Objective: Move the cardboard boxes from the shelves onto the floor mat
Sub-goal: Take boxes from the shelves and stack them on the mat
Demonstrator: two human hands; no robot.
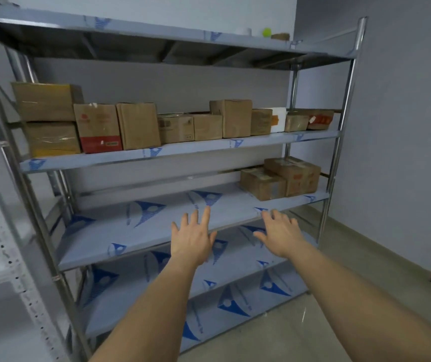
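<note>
**Empty hands reach toward the shelves**

A row of cardboard boxes [141, 124] fills the upper shelf [183, 150]. Left hand [192, 237] and right hand [281, 235] hover empty with fingers spread. Two boxes [279, 178] sit far right, likely next to grasp. No floor mat is visible.

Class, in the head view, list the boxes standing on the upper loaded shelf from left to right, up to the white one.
Two stacked tape-wrapped boxes → red-printed box → plain upright box → low box → tall box → white box.
</note>
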